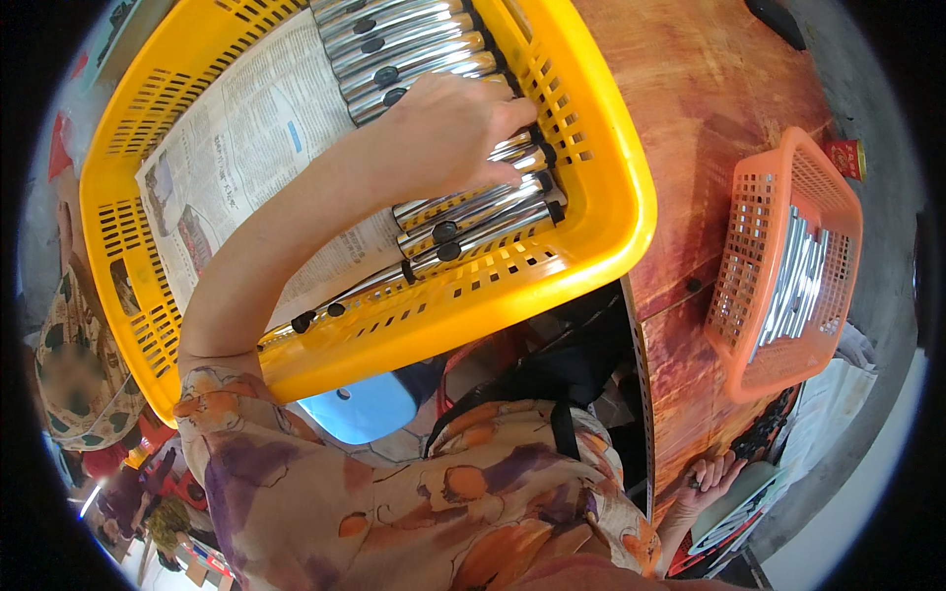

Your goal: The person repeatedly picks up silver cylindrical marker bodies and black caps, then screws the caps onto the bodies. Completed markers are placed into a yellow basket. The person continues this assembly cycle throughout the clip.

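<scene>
My left hand reaches over the large yellow basket, its fingers bent down around the shiny metal tubes lying side by side in it. Thumb and fingers close over a tube near its capped end; the palm hides part of it. The tubes carry black end caps and small black knobs. Under them lies a sheet of newspaper. Far to the right, my right hand rests by the table edge with curled fingers around a small dark piece, near a pile of black parts.
An orange basket with thin metal rods stands on the reddish wooden table. Beyond it is a red tin. A blue stool is below the yellow basket. Other people are at the far left.
</scene>
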Demonstrator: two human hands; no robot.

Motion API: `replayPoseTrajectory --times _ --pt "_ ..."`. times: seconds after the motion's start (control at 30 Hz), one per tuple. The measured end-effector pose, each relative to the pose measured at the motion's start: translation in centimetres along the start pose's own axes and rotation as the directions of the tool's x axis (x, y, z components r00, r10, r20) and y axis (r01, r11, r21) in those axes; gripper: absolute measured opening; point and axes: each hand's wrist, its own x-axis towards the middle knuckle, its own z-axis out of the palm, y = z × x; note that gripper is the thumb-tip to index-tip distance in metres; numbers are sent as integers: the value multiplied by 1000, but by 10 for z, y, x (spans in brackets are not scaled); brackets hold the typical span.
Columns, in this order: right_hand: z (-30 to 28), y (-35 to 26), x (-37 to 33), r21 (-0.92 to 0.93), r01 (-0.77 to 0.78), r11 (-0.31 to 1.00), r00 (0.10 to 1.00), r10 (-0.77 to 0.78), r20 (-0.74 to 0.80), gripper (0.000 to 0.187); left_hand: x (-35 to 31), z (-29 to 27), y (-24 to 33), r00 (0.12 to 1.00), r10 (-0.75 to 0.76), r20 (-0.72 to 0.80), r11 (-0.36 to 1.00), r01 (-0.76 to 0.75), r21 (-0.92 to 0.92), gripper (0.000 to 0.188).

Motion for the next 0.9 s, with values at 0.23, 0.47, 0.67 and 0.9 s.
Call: replayPoseTrajectory --times 0.23,0.47,0.67,0.9 --pt "18 3 6 -11 -1 1000 997 0 -82 36 1 6 -4 1000 -3 20 998 5 -60 44" --pt "14 3 2 10 0 1000 995 1 -104 35 2 4 0 999 25 26 1000 -25 -17 48" --pt "9 1 4 -4 -13 1000 998 12 -55 34 -4 7 4 1000 20 -7 1000 -20 15 61" --pt "9 14 0 185 28 982 997 -14 -77 38 27 -10 32 976 -101 194 994 106 -16 46"
